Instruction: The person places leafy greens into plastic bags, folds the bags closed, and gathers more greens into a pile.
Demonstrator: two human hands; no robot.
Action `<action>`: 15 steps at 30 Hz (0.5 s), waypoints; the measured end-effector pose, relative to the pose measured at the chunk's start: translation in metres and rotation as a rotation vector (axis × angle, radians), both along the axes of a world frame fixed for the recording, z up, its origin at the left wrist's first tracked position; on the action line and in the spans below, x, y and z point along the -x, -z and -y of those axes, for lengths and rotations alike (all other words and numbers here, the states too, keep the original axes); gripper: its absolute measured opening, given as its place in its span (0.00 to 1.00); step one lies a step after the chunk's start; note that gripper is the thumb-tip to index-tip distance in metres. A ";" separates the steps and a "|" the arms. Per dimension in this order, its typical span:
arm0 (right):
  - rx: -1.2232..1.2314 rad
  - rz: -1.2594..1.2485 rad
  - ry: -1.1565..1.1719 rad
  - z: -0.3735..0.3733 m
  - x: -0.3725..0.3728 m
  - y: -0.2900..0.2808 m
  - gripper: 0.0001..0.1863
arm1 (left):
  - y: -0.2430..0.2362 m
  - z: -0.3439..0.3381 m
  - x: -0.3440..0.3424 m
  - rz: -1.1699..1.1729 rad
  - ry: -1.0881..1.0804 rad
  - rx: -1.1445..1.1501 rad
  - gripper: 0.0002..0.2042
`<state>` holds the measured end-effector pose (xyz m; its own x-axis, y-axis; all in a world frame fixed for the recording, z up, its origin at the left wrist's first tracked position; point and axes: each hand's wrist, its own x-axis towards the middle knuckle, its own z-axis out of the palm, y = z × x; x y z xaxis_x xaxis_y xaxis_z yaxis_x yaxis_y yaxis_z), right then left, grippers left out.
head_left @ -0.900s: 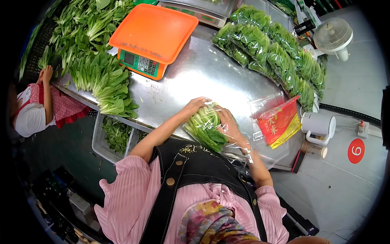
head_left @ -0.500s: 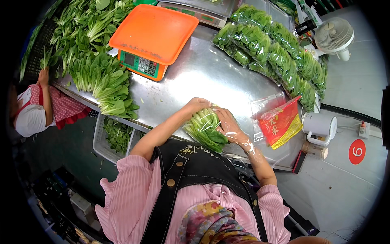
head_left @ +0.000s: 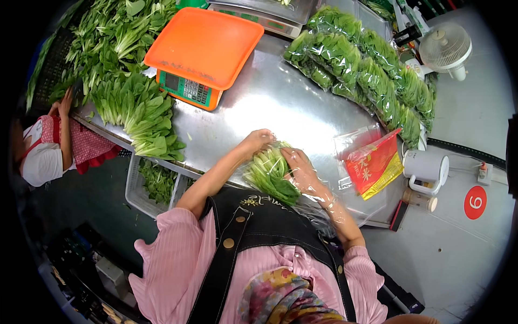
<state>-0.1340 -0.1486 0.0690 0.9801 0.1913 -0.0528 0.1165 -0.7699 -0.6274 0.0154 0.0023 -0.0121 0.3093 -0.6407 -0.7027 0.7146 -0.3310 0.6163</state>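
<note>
A bunch of leafy greens (head_left: 268, 171) lies at the table's near edge, close against my apron, with its pale stalk ends pointing away from me. Clear plastic bag film (head_left: 335, 208) wraps my right wrist and trails down beside the greens. My left hand (head_left: 260, 140) is closed at the far stalk end, its fingers curled and apparently pinching the film there. Inside the film, my right hand (head_left: 303, 171) grips the bunch from its right side. Its fingertips rest on the stalks, and its thumb is partly hidden.
An orange scale (head_left: 208, 46) stands beyond my left arm, beside heaped loose greens (head_left: 140, 110). Bagged greens (head_left: 367, 67) are stacked at the far right. Flat red-and-yellow bags (head_left: 372, 164), a white mug (head_left: 424, 170) and a fan (head_left: 445, 47) sit rightward. A co-worker (head_left: 51, 137) stands left.
My left hand has shifted slightly along the stalk end, and the film there is drawn out a little. My right hand stays on the bunch. The co-worker's hands have moved a little.
</note>
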 end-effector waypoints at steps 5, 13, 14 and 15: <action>0.037 -0.048 -0.036 0.004 -0.014 -0.002 0.37 | 0.004 0.003 0.001 0.039 -0.089 -0.017 0.05; 0.060 -0.206 -0.094 0.008 -0.027 -0.001 0.40 | 0.019 0.006 0.010 0.087 -0.215 0.058 0.03; 0.060 -0.227 -0.098 0.008 -0.028 -0.002 0.40 | 0.019 0.007 0.011 0.088 -0.226 0.060 0.03; 0.064 -0.235 -0.098 0.008 -0.029 -0.001 0.40 | 0.018 0.006 0.011 0.091 -0.225 0.066 0.03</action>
